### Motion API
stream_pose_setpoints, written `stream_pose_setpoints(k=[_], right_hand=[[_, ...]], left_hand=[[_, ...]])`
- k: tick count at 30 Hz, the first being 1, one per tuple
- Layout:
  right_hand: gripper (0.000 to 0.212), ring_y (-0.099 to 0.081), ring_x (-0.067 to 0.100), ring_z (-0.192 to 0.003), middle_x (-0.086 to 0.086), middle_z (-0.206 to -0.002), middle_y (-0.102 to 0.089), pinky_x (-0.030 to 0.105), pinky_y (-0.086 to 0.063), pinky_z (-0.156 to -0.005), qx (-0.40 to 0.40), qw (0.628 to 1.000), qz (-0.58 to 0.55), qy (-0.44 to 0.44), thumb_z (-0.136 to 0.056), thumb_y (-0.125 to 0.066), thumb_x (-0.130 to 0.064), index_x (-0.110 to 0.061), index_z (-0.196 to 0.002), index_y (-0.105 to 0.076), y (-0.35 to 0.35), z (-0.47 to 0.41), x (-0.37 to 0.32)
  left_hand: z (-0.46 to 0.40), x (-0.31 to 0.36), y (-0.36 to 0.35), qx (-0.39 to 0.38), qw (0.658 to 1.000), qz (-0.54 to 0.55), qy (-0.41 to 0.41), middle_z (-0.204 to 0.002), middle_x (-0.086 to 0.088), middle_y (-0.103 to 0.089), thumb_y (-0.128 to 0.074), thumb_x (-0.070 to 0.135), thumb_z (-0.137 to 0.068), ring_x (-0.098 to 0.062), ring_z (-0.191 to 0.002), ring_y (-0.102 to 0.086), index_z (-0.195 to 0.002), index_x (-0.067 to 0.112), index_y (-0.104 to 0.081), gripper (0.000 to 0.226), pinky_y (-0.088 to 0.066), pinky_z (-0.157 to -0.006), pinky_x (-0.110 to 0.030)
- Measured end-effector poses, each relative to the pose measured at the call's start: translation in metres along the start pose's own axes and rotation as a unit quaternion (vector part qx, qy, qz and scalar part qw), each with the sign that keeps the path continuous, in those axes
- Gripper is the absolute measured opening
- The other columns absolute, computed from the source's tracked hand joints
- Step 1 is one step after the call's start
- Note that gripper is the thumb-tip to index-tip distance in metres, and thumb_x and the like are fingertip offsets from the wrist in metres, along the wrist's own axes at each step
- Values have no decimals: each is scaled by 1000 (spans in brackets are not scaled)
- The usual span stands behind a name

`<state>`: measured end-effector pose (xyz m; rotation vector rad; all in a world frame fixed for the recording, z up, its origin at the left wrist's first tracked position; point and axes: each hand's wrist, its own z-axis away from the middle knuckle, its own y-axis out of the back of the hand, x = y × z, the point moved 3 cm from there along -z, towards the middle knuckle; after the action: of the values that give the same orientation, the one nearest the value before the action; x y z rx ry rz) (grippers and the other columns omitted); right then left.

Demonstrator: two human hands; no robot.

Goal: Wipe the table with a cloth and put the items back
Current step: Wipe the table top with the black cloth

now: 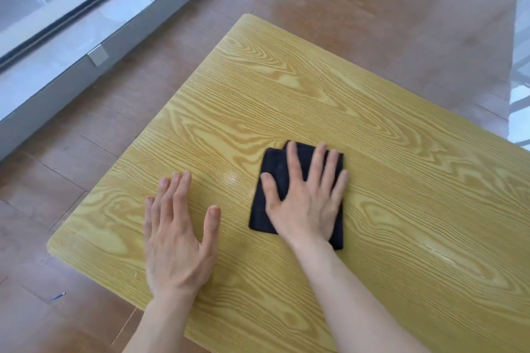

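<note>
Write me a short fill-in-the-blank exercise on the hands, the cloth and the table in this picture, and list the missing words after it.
1. The right hand presses flat on a folded cloth whose colour is ____.
2. The left hand rests directly on the ____, with nothing under it.
3. Both hands have their fingers ____ rather than curled.
4. The table top has a yellow ____-grain pattern.

Missing words: black; table; spread; wood

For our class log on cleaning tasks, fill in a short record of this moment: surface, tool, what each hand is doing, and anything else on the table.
surface: wooden table, light grain
tool: dark folded cloth, flat on the table
right hand: open, palm pressed on the cloth
left hand: open, flat on bare table, apart from the cloth
other items on table: none in view
floor: brown tiles
</note>
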<state>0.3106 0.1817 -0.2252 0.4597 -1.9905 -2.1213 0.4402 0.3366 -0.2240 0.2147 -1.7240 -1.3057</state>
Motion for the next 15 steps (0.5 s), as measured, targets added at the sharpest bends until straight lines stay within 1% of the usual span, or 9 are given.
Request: stream_pose_setpoints(k=[4, 7, 9, 12, 15], right_hand=[[78, 8, 35, -157, 16, -170, 1, 60, -4, -123, -17, 994, -28, 102, -92, -25, -75, -39, -160, -14, -5, 10, -65], [74, 15, 32, -157, 14, -170, 8, 59, -3, -124, -39, 985, -32, 168, -95, -26, -71, -40, -160, -9, -12, 27, -85], [72, 17, 32, -156, 15, -170, 10, 60, -4, -124, -51, 976, -22, 209, -97, -29, -66, -39, -160, -6, -17, 45, -92], [76, 19, 33, -156, 16, -170, 10, 60, -4, -123, -74, 963, -9, 260, -97, -34, -59, -32, -161, -5, -21, 77, -100], [80, 19, 33, -156, 17, -170, 8, 61, -5, -123, -82, 960, -8, 269, -97, -35, -56, -21, -162, -4, -19, 106, -97]], left_hand=[[-3, -4, 1, 3, 999, 37, 2, -165, 3, -29, -21, 63, -97, -7, -156, -7, -157, 27, -25, 70, -6, -127, -41], [-7, -6, 0, -7, 997, 82, 1, -166, 6, -28, -23, 55, -98, -4, -156, -5, -158, 30, -24, 65, -4, -127, -41], [-7, -10, 0, -19, 995, 100, -3, -167, 8, -25, -21, 55, -98, -2, -156, -4, -158, 32, -25, 64, -3, -127, -41], [-7, -16, 3, -36, 993, 112, -8, -168, 7, -20, -20, 53, -99, -2, -155, -2, -156, 35, -30, 60, 1, -127, -40], [0, -19, 10, -46, 994, 101, -10, -168, 8, -19, -22, 53, -99, -3, -156, -1, -154, 34, -35, 59, 2, -127, -37]])
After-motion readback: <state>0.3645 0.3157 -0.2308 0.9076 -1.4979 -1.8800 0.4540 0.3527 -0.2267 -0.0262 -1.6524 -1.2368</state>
